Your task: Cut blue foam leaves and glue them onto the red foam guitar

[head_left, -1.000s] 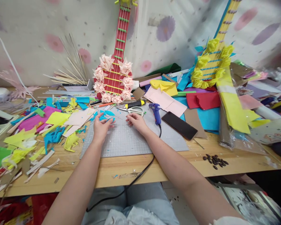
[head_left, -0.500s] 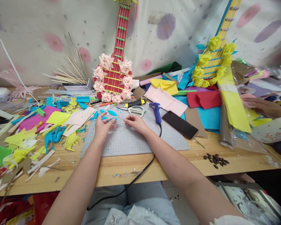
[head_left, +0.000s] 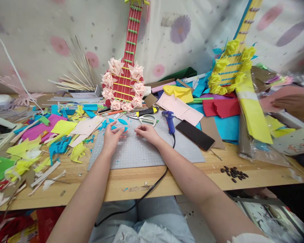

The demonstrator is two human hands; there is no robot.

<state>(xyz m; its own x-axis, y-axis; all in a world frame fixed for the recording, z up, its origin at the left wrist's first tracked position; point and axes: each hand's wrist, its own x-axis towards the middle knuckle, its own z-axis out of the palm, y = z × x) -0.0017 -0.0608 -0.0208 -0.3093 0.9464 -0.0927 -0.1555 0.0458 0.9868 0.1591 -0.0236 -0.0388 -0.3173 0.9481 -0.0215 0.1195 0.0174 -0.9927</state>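
My left hand rests on the grey cutting mat, fingers curled round small blue paper petals at the mat's far edge. My right hand lies just to the right, fingertips pinched on a thin stick that runs toward the petals. Scissors and a blue glue gun lie just beyond my right hand.
A black phone lies right of the mat. A red paper guitar with pink flowers leans on the wall, a yellow one farther right. Coloured paper scraps cover the left of the wooden table. Another person's hand holds pink paper at far right.
My hands have barely shifted on the petals and stick. At far right the other person's hand came into view and lifted a pink sheet.
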